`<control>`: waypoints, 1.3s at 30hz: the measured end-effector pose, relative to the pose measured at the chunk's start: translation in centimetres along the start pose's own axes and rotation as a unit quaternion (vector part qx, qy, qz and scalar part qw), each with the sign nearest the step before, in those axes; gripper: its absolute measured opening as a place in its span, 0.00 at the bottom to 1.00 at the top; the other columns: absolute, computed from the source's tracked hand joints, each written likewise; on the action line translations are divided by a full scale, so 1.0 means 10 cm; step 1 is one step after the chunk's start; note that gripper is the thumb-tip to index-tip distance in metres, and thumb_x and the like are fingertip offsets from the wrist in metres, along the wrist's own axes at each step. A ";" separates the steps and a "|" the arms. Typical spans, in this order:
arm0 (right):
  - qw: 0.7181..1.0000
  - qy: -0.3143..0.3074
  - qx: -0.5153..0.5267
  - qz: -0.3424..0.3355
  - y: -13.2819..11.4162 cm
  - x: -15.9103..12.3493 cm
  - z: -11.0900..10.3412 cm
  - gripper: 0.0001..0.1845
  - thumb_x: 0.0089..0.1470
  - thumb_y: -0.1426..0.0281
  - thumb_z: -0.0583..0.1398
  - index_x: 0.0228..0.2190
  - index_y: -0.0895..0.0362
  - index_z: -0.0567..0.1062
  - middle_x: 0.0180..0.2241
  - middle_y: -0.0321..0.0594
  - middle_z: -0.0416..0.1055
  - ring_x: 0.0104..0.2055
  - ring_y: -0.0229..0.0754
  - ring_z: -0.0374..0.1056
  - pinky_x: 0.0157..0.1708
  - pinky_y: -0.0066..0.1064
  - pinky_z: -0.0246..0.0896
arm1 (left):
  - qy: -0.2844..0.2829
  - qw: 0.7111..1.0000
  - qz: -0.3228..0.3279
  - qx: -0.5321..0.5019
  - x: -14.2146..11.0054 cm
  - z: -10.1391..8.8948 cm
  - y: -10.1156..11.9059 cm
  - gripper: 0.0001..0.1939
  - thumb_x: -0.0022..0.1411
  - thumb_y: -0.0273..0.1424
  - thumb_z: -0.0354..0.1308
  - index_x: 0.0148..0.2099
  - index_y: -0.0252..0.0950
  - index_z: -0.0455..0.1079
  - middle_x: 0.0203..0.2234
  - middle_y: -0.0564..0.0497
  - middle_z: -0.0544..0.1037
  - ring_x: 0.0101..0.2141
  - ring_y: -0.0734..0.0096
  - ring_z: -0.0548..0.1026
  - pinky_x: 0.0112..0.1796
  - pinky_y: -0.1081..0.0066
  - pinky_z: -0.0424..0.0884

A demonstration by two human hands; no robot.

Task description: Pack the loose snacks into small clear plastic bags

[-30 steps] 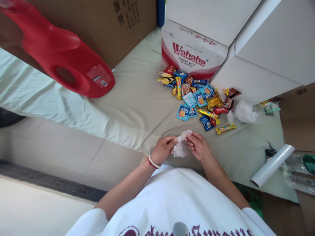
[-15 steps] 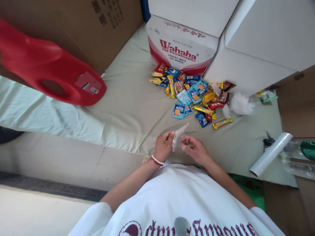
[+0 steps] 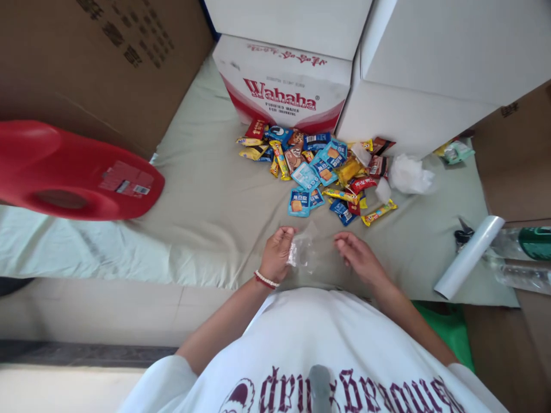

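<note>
My left hand (image 3: 278, 253) pinches a small clear plastic bag (image 3: 305, 248) by its crumpled left edge. A red and white bead bracelet circles that wrist. The bag spreads out thin and see-through toward the right, its contents, if any, hard to make out. To its right, apart from the bag, my right hand (image 3: 358, 257) hovers with half-bent fingers and nothing visible in them. Beyond both hands lies a pile of small wrapped snacks: light blue packets (image 3: 299, 202), yellow sticks (image 3: 379, 213) and a red-wrapped piece (image 3: 361, 184) among several others.
A white and red water carton (image 3: 284, 86) stands behind the snacks, beside white boxes (image 3: 413, 120). A red jug (image 3: 86, 178) lies at left. Crumpled white plastic (image 3: 412, 174), a plastic film roll (image 3: 469, 258) and clear bottles (image 3: 523, 278) are at right on the pale green cloth (image 3: 206, 223).
My right hand has moved right, away from the plastic bag. The bag, still in my left hand, has opened out flatter. The whole view has shifted slightly.
</note>
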State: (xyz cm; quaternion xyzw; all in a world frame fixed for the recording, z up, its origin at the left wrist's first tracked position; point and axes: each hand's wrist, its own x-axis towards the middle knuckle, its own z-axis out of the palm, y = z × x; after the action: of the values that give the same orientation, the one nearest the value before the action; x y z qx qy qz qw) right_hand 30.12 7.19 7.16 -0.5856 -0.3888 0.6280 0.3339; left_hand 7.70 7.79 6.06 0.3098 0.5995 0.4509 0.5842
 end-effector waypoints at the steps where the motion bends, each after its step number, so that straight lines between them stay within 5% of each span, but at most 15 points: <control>1: 1.000 -0.017 -0.014 0.004 0.04 0.04 0.12 0.24 0.45 0.55 0.72 0.40 0.54 0.78 0.33 0.36 0.75 0.29 0.37 0.65 0.27 0.27 0.59 | -0.007 0.999 -0.015 -0.029 -0.01 0.04 0.01 0.23 0.61 0.55 0.60 0.40 0.39 0.71 0.23 0.53 0.68 0.23 0.71 0.64 0.26 0.69 0.62; 4: 0.999 -0.034 -0.035 0.002 0.11 0.15 0.37 0.19 0.43 0.57 0.72 0.34 0.55 0.79 0.27 0.34 0.73 0.28 0.37 0.64 0.28 0.27 0.58 | -0.049 0.994 -0.060 -0.080 -0.04 0.07 0.04 0.28 0.56 0.57 0.64 0.46 0.40 0.69 0.22 0.56 0.67 0.21 0.73 0.62 0.25 0.70 0.60; 7: 1.000 -0.014 -0.021 0.004 0.06 0.20 0.30 0.16 0.48 0.55 0.68 0.30 0.55 0.78 0.23 0.31 0.67 0.23 0.34 0.57 0.24 0.26 0.50 | -0.094 0.991 -0.085 -0.048 -0.02 -0.08 0.06 0.34 0.46 0.51 0.72 0.50 0.39 0.69 0.19 0.62 0.63 0.19 0.77 0.60 0.24 0.74 0.57; 10: 0.995 -0.055 0.053 0.058 -0.05 0.16 0.06 0.19 0.48 0.54 0.70 0.31 0.55 0.76 0.22 0.29 0.62 0.21 0.31 0.51 0.21 0.25 0.44 | -0.045 0.996 -0.082 0.011 0.05 -0.35 0.01 0.26 0.44 0.45 0.73 0.41 0.35 0.72 0.15 0.65 0.57 0.18 0.81 0.54 0.23 0.76 0.52; 12: 0.991 -0.067 0.095 0.066 -0.13 0.10 -0.07 0.20 0.47 0.54 0.71 0.31 0.55 0.74 0.23 0.29 0.62 0.23 0.31 0.54 0.23 0.24 0.50 | 0.006 0.996 -0.079 0.048 0.09 -0.50 -0.02 0.22 0.46 0.44 0.70 0.38 0.35 0.72 0.15 0.64 0.59 0.17 0.81 0.53 0.22 0.76 0.51; 16: 0.990 -0.062 0.118 0.034 -0.30 -0.06 -0.14 0.17 0.48 0.57 0.71 0.30 0.55 0.75 0.34 0.36 0.71 0.35 0.37 0.68 0.35 0.28 0.67 | 0.063 0.985 0.030 0.158 0.11 -0.58 0.05 0.17 0.52 0.41 0.66 0.40 0.35 0.73 0.22 0.57 0.70 0.23 0.76 0.65 0.27 0.74 0.61; 20: 0.981 -0.069 0.164 0.081 -0.53 -0.17 -0.13 0.16 0.49 0.58 0.69 0.28 0.55 0.71 0.28 0.36 0.72 0.23 0.36 0.66 0.19 0.26 0.59 | 0.156 0.939 0.190 0.241 0.01 -0.38 0.31 0.14 0.62 0.43 0.60 0.34 0.37 0.70 0.23 0.56 0.68 0.26 0.74 0.64 0.30 0.72 0.62; 22: 0.979 -0.053 0.181 0.083 -0.62 -0.21 -0.11 0.16 0.49 0.60 0.68 0.28 0.55 0.69 0.25 0.34 0.70 0.18 0.33 0.60 0.14 0.23 0.51 | 0.070 0.946 0.200 0.243 -0.06 -0.21 0.39 0.22 0.68 0.48 0.53 0.28 0.37 0.66 0.19 0.57 0.63 0.24 0.74 0.62 0.29 0.71 0.60; 24: 0.977 -0.039 0.201 0.062 -0.65 -0.24 -0.06 0.15 0.49 0.61 0.68 0.27 0.55 0.68 0.24 0.33 0.69 0.18 0.32 0.58 0.14 0.22 0.49 | -0.103 0.957 0.153 0.224 -0.11 0.02 0.39 0.28 0.69 0.53 0.49 0.26 0.37 0.65 0.19 0.55 0.66 0.25 0.73 0.64 0.30 0.70 0.61; 26: 0.975 -0.040 0.214 0.040 -0.63 -0.27 -0.01 0.15 0.49 0.61 0.67 0.26 0.55 0.68 0.24 0.33 0.68 0.19 0.32 0.57 0.14 0.23 0.49 | -0.238 0.951 0.068 0.185 -0.12 0.27 0.30 0.28 0.62 0.57 0.56 0.28 0.37 0.68 0.22 0.53 0.71 0.27 0.71 0.67 0.31 0.69 0.65; 28: 0.976 -0.017 0.215 0.015 -0.56 -0.31 0.02 0.14 0.50 0.61 0.66 0.26 0.54 0.67 0.25 0.33 0.68 0.20 0.32 0.58 0.15 0.23 0.51 | -0.302 0.946 -0.037 0.114 -0.10 0.47 0.19 0.27 0.51 0.55 0.67 0.28 0.36 0.68 0.23 0.53 0.72 0.27 0.71 0.69 0.32 0.68 0.67; 31: 0.973 0.103 0.192 -0.077 -0.37 -0.40 -0.03 0.11 0.53 0.62 0.64 0.28 0.53 0.68 0.28 0.33 0.69 0.23 0.33 0.61 0.20 0.24 0.56 | -0.266 0.953 -0.130 -0.060 -0.05 0.51 0.11 0.24 0.48 0.48 0.72 0.26 0.36 0.65 0.26 0.51 0.75 0.29 0.69 0.74 0.35 0.66 0.73; 34: 0.966 0.180 0.112 -0.152 -0.09 -0.52 -0.19 0.10 0.56 0.62 0.61 0.29 0.53 0.68 0.32 0.34 0.70 0.27 0.35 0.64 0.28 0.27 0.62 | -0.154 0.967 -0.049 -0.197 -0.06 0.20 0.15 0.19 0.48 0.38 0.73 0.26 0.36 0.65 0.36 0.50 0.77 0.46 0.59 0.78 0.45 0.61 0.76; 36: 0.983 0.140 0.005 -0.119 0.11 -0.60 -0.32 0.12 0.56 0.59 0.61 0.27 0.53 0.68 0.32 0.36 0.71 0.29 0.37 0.66 0.32 0.30 0.65 | -0.157 0.960 -0.019 -0.231 -0.10 -0.08 0.18 0.18 0.46 0.31 0.74 0.26 0.35 0.65 0.44 0.49 0.77 0.57 0.52 0.73 0.50 0.57 0.76; 39: 0.990 0.004 -0.143 -0.011 0.30 -0.66 -0.48 0.15 0.51 0.55 0.65 0.30 0.53 0.72 0.30 0.38 0.74 0.33 0.43 0.70 0.37 0.36 0.69 | -0.191 0.948 -0.117 -0.226 -0.18 -0.34 0.12 0.18 0.46 0.33 0.75 0.28 0.35 0.67 0.51 0.47 0.75 0.58 0.49 0.73 0.50 0.53 0.77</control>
State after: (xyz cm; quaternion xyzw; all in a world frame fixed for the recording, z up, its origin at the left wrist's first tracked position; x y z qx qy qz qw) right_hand 35.61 0.46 7.57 -0.6255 -0.4794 0.5602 0.2551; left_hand 4.46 6.02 7.63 0.1777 0.3915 0.4349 0.7912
